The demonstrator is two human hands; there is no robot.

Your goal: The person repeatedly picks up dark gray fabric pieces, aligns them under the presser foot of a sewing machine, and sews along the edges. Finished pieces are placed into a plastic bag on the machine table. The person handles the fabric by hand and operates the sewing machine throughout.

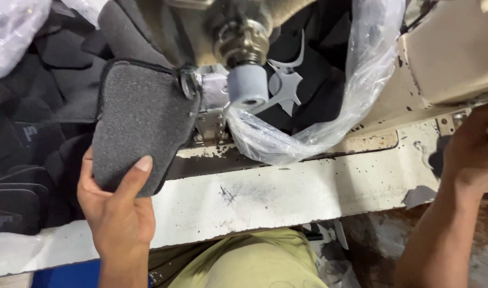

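Grip of the left hand (116, 213) pinches the grey felt-like fabric piece (140, 122) at its lower edge, judged light, soft and floppy, best held near the bound edge; right hand (470, 152) grip cannot be told.

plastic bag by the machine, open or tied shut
Open: the clear plastic bag gapes wide, its rim spread, with dark cut pieces visible inside.

Even, soft light, glare on the clear plastic bag (329, 122), dark upper left, right edge slightly blurred
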